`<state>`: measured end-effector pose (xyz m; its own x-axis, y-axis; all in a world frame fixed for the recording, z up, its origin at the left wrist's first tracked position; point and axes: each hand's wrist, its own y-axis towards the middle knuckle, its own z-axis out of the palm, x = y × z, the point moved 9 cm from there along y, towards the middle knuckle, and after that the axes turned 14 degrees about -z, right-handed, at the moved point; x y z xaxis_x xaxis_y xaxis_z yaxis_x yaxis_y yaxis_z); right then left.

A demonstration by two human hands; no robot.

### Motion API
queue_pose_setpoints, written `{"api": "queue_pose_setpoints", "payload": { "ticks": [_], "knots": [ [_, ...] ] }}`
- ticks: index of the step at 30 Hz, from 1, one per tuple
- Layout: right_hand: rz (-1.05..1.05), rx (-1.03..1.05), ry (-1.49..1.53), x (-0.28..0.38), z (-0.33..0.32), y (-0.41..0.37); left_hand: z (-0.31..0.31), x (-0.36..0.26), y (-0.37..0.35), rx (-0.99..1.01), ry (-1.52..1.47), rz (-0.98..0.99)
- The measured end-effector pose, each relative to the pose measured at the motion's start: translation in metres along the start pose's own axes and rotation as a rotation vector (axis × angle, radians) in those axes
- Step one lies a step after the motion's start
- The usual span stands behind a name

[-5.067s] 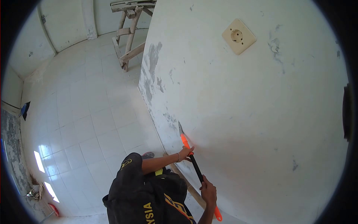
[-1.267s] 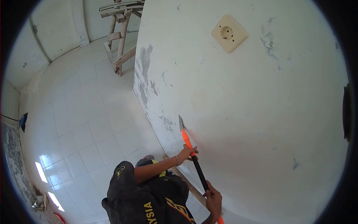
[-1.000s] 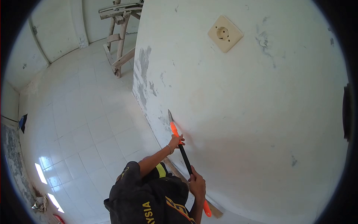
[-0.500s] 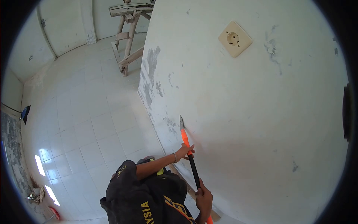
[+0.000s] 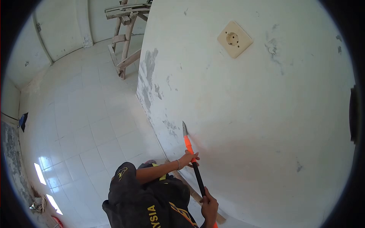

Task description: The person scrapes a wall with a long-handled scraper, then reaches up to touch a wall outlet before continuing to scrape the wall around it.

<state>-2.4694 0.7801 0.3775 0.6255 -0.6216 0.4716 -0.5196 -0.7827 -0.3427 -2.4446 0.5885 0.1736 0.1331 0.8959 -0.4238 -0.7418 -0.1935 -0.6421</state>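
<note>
A long-handled scraper (image 5: 198, 176) with an orange and black handle slants up along the white wall (image 5: 258, 152). Its pointed metal blade (image 5: 184, 129) lies at the wall surface, just right of a grey patch of worn paint (image 5: 171, 127); firm contact is hard to judge. My left hand (image 5: 187, 159), with a bracelet at the wrist, is closed around the handle where orange meets black. Lower down, my right hand (image 5: 209, 207) grips the black part. The handle's orange lower end shows partly below it.
A beige wall socket (image 5: 235, 39) sits above the blade. A wooden trestle (image 5: 125, 41) stands on the tiled floor (image 5: 102, 117) beyond the wall's edge. At the wall's foot lies a wooden strip (image 5: 194, 193). A coil of rope or cord (image 5: 40, 204) is at lower left.
The view has shifted slightly, so the wall and socket appear further left. Against the wall, the scraper blade has slid a little down and right. Both hands keep their hold.
</note>
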Motion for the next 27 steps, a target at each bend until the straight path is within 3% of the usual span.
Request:
{"api": "queue_pose_setpoints", "payload": {
  "ticks": [2, 5, 11, 17, 19, 23, 27],
  "knots": [
    [0.027, -0.001, -0.015, 0.005, -0.001, 0.004, -0.029, -0.003, 0.022, -0.043, 0.021, 0.019],
    [0.002, 0.027, -0.03, 0.005, 0.059, 0.04, -0.085, -0.01, 0.048, -0.258, 0.113, 0.051],
    [0.005, -0.022, 0.114, -0.007, 0.005, -0.01, 0.003, -0.011, -0.016, 0.0, 0.119, 0.041],
    [0.001, -0.052, -0.051, -0.001, 0.046, 0.023, -0.073, -0.02, 0.033, -0.228, 0.213, 0.121],
    [-0.05, -0.072, 0.029, 0.006, 0.048, 0.021, -0.062, -0.017, 0.021, -0.206, 0.161, 0.047],
    [-0.005, -0.046, 0.114, -0.002, -0.008, -0.021, 0.013, -0.017, -0.028, -0.022, 0.11, 0.053],
    [0.049, -0.032, 0.04, 0.011, -0.02, -0.005, 0.007, -0.023, -0.014, -0.025, 0.036, 0.096]
  ]
}}
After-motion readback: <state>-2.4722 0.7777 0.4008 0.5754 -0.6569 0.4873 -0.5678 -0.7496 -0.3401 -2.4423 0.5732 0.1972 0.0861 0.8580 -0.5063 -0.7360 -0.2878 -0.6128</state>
